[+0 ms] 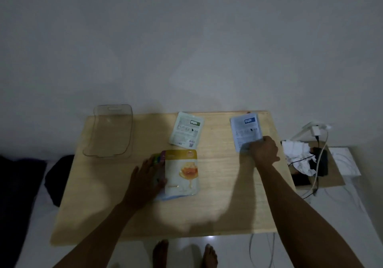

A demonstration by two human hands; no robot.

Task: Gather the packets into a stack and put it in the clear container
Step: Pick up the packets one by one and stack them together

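Pale wood fills my remote feed: a light-grained wooden bench [217, 205] set against a grey wall, with flat foil sachets scattered across it. My left hand [148, 176] lies spread and flat on the near pile, where a white-and-yellow honey-print packet [182, 172] tops at least two more; a green-and-purple corner and a blue edge peek out beneath, so I judge three there, though the lower ones are mostly hidden. My right hand [264, 149] reaches to the far right, its grip closed around the near corner of a pale blue packet [245, 132] that lies on the wood. Between them, apart from both, sits a white-green packet [186, 129] lying printed-back up. That makes five packets by my count, two loose and three piled. At the far left stands one clear plastic container [112, 131], shallow and open-topped, with nothing in it that I can see. I judge these sachets light, thin, floppy and slick, likely to slide off one another; taking them by an edge or corner, then squaring the stack between both palms, looks safest.
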